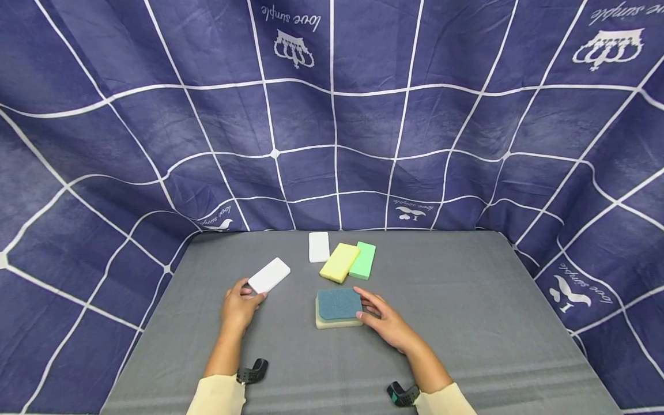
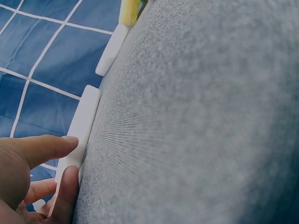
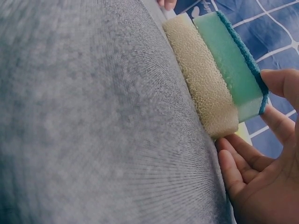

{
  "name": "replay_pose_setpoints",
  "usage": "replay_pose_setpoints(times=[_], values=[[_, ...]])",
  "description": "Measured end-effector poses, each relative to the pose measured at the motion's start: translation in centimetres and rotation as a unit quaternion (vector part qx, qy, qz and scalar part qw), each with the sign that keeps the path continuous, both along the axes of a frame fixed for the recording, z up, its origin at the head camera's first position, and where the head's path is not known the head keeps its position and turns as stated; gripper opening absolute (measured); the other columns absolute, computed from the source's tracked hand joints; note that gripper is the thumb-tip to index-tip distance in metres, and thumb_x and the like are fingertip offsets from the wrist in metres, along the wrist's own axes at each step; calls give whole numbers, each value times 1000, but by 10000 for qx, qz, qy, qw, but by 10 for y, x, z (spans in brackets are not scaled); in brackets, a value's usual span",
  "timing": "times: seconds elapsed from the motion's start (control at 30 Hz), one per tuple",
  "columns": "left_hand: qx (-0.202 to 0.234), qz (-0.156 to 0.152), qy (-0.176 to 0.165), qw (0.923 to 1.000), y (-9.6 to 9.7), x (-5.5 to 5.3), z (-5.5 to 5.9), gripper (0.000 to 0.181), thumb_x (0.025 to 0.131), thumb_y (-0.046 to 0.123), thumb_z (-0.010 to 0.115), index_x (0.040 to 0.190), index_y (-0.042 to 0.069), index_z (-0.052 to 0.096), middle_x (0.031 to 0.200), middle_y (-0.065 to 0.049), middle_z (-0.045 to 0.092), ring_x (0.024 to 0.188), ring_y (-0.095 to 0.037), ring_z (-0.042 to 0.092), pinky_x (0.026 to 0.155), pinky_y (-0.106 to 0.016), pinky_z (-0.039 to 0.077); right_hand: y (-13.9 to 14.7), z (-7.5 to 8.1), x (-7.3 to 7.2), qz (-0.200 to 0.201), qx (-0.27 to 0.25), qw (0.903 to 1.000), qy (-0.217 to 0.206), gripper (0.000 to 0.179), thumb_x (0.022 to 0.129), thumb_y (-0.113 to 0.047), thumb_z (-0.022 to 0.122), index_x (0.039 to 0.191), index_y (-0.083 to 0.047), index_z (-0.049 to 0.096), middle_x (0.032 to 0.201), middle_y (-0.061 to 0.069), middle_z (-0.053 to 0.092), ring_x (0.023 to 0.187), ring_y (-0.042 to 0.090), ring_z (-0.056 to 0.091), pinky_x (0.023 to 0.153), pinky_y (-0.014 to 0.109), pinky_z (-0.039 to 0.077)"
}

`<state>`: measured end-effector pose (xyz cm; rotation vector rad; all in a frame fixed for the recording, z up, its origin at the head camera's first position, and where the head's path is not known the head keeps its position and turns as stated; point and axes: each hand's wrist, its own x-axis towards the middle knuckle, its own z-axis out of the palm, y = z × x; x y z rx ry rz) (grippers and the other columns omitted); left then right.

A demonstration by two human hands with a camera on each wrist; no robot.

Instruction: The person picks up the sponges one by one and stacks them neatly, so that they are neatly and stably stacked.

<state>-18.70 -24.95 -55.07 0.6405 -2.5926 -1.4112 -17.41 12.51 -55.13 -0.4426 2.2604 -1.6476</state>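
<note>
Cream sleeves point(image 1: 217, 396) nearest. Left hand point(image 1: 238, 310), fingers apart, touches flat white rectangular block point(image 1: 270, 275) on grey cloth point(image 1: 456, 282). Right hand point(image 1: 388, 324), fingers apart, touches blue-topped green sponge point(image 3: 233, 65) stacked on beige foam sponge point(image 3: 200, 72). Whether clamped: cannot tell.

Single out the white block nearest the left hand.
The white block within the left hand's fingers; the other white block lies farther back, untouched, left of the yellow sponge.

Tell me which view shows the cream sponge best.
The right wrist view: the cream sponge shows its long porous side beneath the blue-topped sponge. The head view shows only a strip under that sponge; I cannot make it out in the left wrist view.
</note>
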Motion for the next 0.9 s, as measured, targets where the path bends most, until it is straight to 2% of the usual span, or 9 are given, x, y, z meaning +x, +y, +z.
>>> replay_pose_setpoints(times=[0.2, 0.33, 0.47, 0.7, 0.9], values=[[134, 15, -4, 9999, 0, 0, 0, 73, 86, 16, 79, 148, 0, 44, 120, -21, 53, 74, -6, 65, 59, -14, 51, 0, -1, 0, -4, -12, 10000, 22, 60, 99, -30, 66, 153, -35, 42, 154, 8, 43, 144, 28, 43, 120, 53, 33], [265, 77, 15, 9996, 2, 1, 1, 73, 86, 14, 79, 148, 1, 44, 120, -20, 53, 83, -14, 68, 62, -15, 53, 0, -1, -1, -21, 2, 10000, 27, 60, 99, -30, 66, 153, -35, 42, 154, 8, 44, 144, 28, 43, 120, 52, 33], [509, 105, 65, 9986, 2, 2, 1, 72, 86, 12, 77, 149, 1, 43, 121, -21, 52, 93, -21, 66, 64, -13, 53, 0, -1, -1, -29, 18, 10000, 15, 60, 98, -30, 66, 153, -36, 42, 154, 7, 44, 144, 28, 43, 120, 52, 33], [982, 12, 127, 9951, 0, 4, 3, 72, 88, 11, 77, 150, 3, 42, 129, -21, 50, 102, -22, 61, 68, -13, 54, 0, 0, 0, -14, 35, 10000, -14, 60, 99, -31, 66, 154, -35, 41, 154, 7, 43, 144, 28, 43, 120, 51, 33], [860, -154, 122, 9961, 2, 7, 7, 69, 88, 14, 77, 149, 5, 45, 135, -18, 49, 111, -27, 60, 70, -11, 50, 0, 1, 1, -15, 48, 10000, -4, 61, 99, -31, 65, 155, -34, 40, 155, 7, 43, 144, 27, 43, 120, 50, 33]])
